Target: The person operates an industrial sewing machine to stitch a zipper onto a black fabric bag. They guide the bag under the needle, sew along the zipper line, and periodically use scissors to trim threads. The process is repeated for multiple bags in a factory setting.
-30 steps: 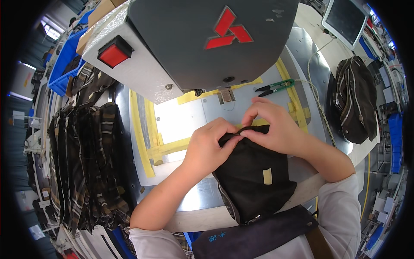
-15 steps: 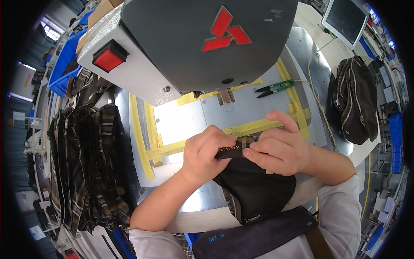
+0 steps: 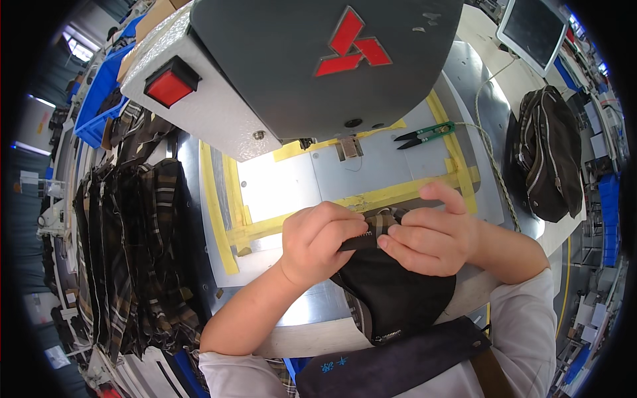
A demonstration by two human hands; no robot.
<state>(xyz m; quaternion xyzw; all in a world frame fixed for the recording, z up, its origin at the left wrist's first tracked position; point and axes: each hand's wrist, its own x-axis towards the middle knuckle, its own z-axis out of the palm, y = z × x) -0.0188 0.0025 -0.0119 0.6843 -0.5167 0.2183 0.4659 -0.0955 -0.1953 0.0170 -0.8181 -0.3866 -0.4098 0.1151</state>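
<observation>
Sewing station seen from above. Metal-topped table, shiny, marked off with strips of yellow tape framing a rectangle. Grey sewing machine head looming over the far side of the grip, red square button on its pale end panel, presser foot just beyond the hands. Green-handled thread snips lying on the table, beyond and to the right of the grip, well apart from it. Workshop floor around, cluttered, mostly blurred toward the rim.

Left hand closed, fingers curled down onto the zipper edge of a black fabric pouch. Right hand meeting it from the other side, thumb and fingertips pinched on the same edge where a bit of plaid fabric shows; index finger raised. Both grips clamped on the pouch. Pouch at the near edge of the table, hanging below the grip toward the lap, zipper tape curving down its left side.

Containers: blue plastic bins far left of the grip, contents not clear. Stack of plaid fabric pieces draped left of the grip. Dark brown bag with zippers resting right of the grip, closed. Monitor at far right corner.
</observation>
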